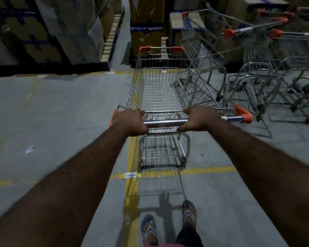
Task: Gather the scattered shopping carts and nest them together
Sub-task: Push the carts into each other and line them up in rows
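A wire shopping cart (159, 90) with orange corner caps stands straight ahead of me, its basket empty. Both hands grip its chrome handle bar (165, 122): my left hand (130, 122) near the left orange end, my right hand (200, 119) right of the middle. Just right of it stands a second cart (203, 49), turned at an angle and touching or nearly touching the held cart's right side. Further right, a group of carts (278, 56) with orange handle ends stands nested together.
Pallets stacked with wrapped cardboard boxes (43, 31) fill the back left, and more boxes (146, 29) stand directly beyond the cart. Yellow floor lines (132, 175) cross under the cart. Open grey concrete floor (52, 113) lies to the left. My sandalled feet (168, 225) are below.
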Motion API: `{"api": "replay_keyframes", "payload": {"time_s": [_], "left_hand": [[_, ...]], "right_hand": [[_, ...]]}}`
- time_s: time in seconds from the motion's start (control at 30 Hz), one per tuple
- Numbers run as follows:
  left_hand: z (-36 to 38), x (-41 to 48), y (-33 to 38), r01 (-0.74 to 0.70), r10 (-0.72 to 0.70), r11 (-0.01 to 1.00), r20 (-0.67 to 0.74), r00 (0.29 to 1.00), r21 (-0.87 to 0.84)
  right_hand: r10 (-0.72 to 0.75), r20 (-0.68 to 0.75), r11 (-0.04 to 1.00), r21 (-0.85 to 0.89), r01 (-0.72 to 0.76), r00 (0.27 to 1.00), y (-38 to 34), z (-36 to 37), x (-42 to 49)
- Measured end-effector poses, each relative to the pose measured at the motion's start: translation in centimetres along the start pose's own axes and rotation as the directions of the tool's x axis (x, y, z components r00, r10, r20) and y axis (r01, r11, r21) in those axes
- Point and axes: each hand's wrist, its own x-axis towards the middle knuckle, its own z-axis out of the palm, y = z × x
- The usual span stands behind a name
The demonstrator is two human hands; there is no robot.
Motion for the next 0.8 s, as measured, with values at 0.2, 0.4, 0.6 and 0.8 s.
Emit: {"api": "replay_keyframes", "payload": {"time_s": [0.2,0.4,0.6,0.8], "left_hand": [[0.4,-2.0,-0.1,-0.015,0.015,1.000,-0.010,1.000,0.000],[0.3,-4.1,0.1,-0.012,0.012,1.000,-0.023,1.000,-0.005],[0.0,-4.5,0.5,-0.001,0.000,0.999,0.023,1.000,0.041],[-0.9,-5.0,2.2,0.094,-0.099,0.987,0.036,0.994,0.130]], "right_hand": [[0.008,-0.009,1.000,0.005,-0.008,1.000,-0.8,0.8,-2.0],[0.015,-0.025,1.000,0.018,-0.014,1.000,-1.2,1.6,-3.5],[-0.001,-0.028,1.000,-0.011,0.001,1.000,-1.1,2.0,-3.4],[-0.057,-0.042,0.998,0.021,0.058,0.998,-0.3,2.3,-2.6]]}}
